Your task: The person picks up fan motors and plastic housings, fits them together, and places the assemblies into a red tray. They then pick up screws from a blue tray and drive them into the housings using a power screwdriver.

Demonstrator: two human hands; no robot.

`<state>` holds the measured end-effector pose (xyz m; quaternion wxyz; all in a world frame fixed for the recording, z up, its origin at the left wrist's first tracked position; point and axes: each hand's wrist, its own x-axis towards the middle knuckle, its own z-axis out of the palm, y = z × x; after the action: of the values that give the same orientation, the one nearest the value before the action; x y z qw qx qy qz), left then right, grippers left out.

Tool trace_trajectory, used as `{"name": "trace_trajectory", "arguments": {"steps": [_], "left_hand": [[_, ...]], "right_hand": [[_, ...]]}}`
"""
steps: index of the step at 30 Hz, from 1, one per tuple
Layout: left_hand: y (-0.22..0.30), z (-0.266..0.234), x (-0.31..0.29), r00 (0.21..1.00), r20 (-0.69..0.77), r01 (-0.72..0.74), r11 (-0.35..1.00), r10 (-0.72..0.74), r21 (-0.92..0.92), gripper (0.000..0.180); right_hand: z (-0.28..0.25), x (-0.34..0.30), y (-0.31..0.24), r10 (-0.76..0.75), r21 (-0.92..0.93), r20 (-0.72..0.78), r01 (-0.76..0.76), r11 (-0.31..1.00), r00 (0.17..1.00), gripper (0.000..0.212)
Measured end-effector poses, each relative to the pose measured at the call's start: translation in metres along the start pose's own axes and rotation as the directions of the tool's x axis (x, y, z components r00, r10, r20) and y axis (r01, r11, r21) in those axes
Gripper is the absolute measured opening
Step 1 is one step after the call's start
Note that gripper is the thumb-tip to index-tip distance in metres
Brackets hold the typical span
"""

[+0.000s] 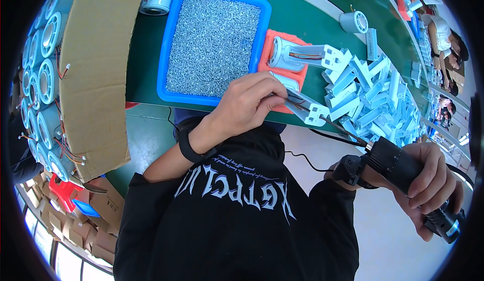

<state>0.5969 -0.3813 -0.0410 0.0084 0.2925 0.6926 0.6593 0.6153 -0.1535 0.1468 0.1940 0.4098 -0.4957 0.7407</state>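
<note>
Head view: white-lettered shirt [242, 245], left grip [249, 99] pinched on wires [298, 102], right grip [432, 184] around screwdriver [394, 164]

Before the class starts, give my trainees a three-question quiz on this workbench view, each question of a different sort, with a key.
1. Multiple choice: what does the right hand grip?
A. a sheet of cardboard
B. a black power screwdriver
C. a pair of scissors

2. True or false: the blue tray holds many small metal pieces.

3. Short answer: what colour is the holder beside the tray, near the left hand?

Key: 1. B; 2. True; 3. Orange-red.
</note>
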Motion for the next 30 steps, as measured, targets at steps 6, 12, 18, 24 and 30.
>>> {"name": "trace_trajectory", "arguments": {"steps": [6,12,18,24,30], "left_hand": [[0.0,0.001,0.0,1.0,0.002,-0.016,1.0,0.016,0.007,0.013],[0.002,-0.001,0.001,0.999,0.021,0.051,0.998,-0.05,-0.043,0.014],[0.001,0.0,0.001,0.999,0.023,-0.03,0.999,0.029,0.03,0.014],[0.024,-0.016,0.015,0.99,-0.091,-0.087,0.974,0.107,0.207,0.016],[0.015,-0.055,0.002,0.917,0.15,0.224,0.789,-0.369,0.572,0.011]], "right_hand": [[0.002,-0.001,0.003,0.022,0.0,-0.01,-0.022,1.0,1.0,0.047],[0.002,-0.001,0.0,-0.006,-0.005,-0.021,0.005,1.0,1.0,0.046],[0.004,0.0,0.002,0.007,0.009,-0.024,-0.007,1.0,1.0,0.044],[0.018,0.004,0.015,-0.008,0.026,-0.002,0.008,1.0,1.0,0.038],[0.031,0.005,0.033,0.019,0.044,0.078,-0.022,0.999,0.997,0.038]]}}
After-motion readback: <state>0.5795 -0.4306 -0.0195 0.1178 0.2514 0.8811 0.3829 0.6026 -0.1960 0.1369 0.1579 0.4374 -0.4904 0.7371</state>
